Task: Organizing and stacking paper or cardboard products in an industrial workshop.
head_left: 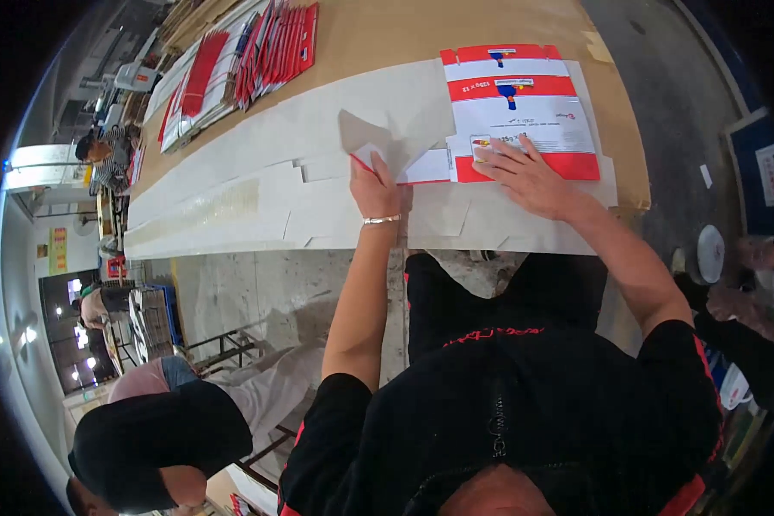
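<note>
Across the brown worktop (606, 95) lies a broad layer of pale grey board (224, 189), with a pile of red-and-white folded packaging (254, 64) toward the far left and a flat red-and-white carton (529, 112) near its right end. The right hand (518, 178) lies spread on the carton's near part, its grip open and holding nothing. The left hand (375, 191) has its grip closed, seemingly pinching a raised grey panel (363, 133), though the fingertips are hard to make out; its wrist wears a bracelet (381, 220).
</note>
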Demonstrator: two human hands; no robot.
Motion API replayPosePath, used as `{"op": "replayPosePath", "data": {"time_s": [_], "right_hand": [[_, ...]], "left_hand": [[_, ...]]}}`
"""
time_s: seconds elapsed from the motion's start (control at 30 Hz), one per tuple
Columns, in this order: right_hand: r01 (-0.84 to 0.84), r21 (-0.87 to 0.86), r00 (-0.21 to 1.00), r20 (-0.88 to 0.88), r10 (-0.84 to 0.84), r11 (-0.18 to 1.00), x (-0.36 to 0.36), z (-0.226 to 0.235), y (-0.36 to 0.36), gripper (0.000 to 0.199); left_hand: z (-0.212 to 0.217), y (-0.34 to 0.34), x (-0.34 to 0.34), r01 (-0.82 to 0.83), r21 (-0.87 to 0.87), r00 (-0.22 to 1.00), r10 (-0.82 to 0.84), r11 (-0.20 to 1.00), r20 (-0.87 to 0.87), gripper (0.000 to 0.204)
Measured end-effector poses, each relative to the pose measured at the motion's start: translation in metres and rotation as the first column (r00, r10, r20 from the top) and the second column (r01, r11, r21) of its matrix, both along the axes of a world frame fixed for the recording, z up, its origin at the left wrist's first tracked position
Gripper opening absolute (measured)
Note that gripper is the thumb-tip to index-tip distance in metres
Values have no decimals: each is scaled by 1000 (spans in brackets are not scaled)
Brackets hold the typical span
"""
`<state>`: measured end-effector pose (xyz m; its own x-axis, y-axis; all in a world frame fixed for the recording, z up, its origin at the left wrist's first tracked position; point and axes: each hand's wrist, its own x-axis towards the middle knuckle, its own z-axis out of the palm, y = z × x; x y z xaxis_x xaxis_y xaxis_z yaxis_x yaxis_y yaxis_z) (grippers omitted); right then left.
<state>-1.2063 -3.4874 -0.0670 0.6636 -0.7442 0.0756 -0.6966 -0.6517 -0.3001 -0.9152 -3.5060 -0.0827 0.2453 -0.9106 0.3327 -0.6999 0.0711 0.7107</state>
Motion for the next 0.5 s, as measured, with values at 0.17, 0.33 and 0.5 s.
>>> {"op": "replayPosePath", "data": {"time_s": [0.17,0.33,0.5], "right_hand": [[-52,-47,999,0,52,998,-6,18,-5,65],[-24,-119,1000,-13,23,993,-3,10,-6,61],[-19,-202,996,-93,0,979,1,9,0,54]], "left_hand": [[10,6,-13,455,-45,863,-428,889,268,74],[11,14,-18,565,230,658,-601,792,454,70],[7,14,-27,486,268,609,-543,832,578,63]]}}
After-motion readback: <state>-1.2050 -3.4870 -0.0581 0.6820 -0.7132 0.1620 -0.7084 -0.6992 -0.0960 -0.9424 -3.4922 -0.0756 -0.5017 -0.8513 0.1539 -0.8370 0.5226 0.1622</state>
